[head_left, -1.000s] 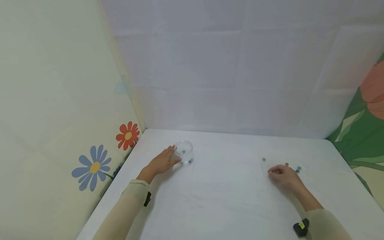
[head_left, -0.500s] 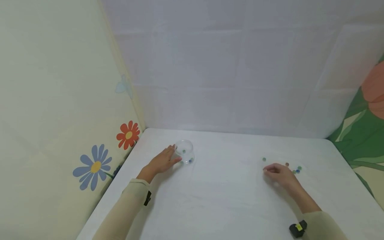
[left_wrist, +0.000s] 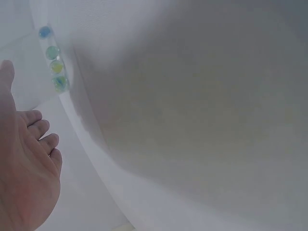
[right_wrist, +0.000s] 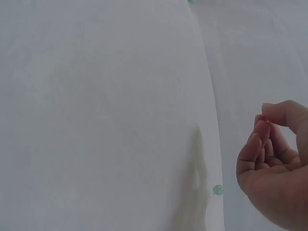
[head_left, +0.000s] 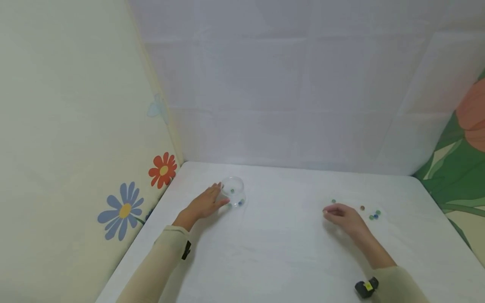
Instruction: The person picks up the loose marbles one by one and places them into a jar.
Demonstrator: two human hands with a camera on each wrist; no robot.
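A clear plastic cup [head_left: 233, 185] stands at the back left of the white table, with several marbles [left_wrist: 57, 66] at its bottom. My left hand [head_left: 204, 204] rests against its left side, fingers fairly straight and thumb near the cup's base. Over the right part of the table, my right hand [head_left: 346, 219] pinches a small thing, apparently a marble, between thumb and index finger. It is almost wholly hidden by the fingertips; a reddish speck shows there in the right wrist view. A green marble [head_left: 333, 201] lies just behind this hand.
To the right of my right hand lie a brown marble [head_left: 362, 208], a blue marble [head_left: 376, 216] and green marbles [head_left: 378, 212]. A white cloth [head_left: 273, 84] hangs behind the table [head_left: 273, 252]. A flower-printed wall [head_left: 75, 126] borders the left side.
My right hand has moved left and slightly back, away from the loose marbles, fingertips still pinched. A green marble beside the blue one has come into view. My left hand and the cup stay put.
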